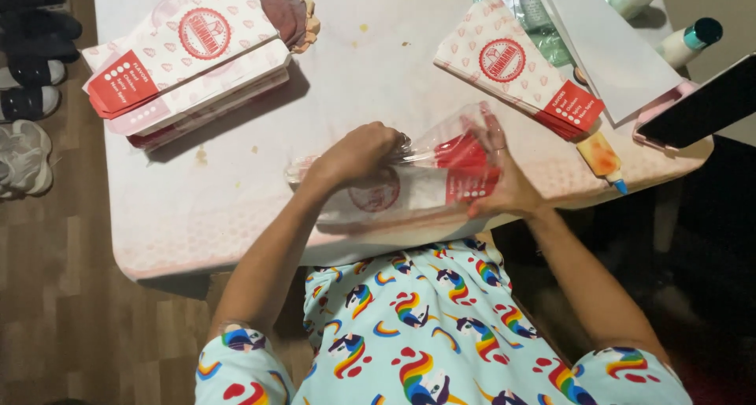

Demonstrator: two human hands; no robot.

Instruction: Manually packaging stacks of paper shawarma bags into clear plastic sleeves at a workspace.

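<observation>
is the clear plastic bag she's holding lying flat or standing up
Lying flat: the clear plastic bag lies sideways on the table, left hand and right hand on its ends.

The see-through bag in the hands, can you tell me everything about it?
The clear plastic bag looks thin, shiny and crinkly. It lies sideways near the front edge of the white table. Inside is a stack of flat white paper sleeves with red ends and a round red mark. The left hand grips its left part from above, and the right hand holds its right end, where the red ends are.
</observation>
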